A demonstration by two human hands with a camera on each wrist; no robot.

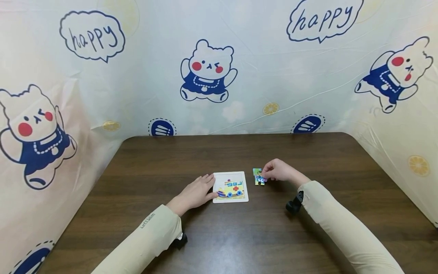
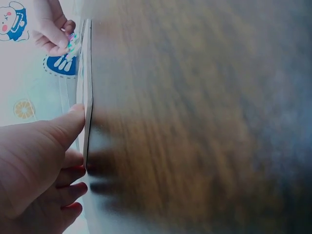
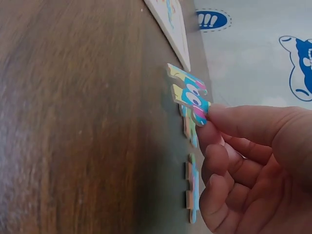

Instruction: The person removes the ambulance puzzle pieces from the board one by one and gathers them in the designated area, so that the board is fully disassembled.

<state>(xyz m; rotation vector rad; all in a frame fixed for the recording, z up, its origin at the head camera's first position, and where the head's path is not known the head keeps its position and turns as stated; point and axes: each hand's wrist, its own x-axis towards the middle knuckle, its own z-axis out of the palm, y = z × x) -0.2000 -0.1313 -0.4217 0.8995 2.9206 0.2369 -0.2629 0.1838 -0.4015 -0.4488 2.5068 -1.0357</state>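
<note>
Yellow ambulance puzzle (image 1: 232, 189) runs crosswise, facing left.

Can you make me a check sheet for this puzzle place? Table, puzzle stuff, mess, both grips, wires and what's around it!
Surface: brown wooden table.
Job's things: white board showing a yellow van with a red cross; colourful puzzle pieces to its right.
Clutter: nothing seen.
Grips: left grip rests at the board's left edge; right grip pinches an eyed piece.
Cables: nothing seen.
Surroundings: pale backdrop printed with bears and orange slices.
</note>
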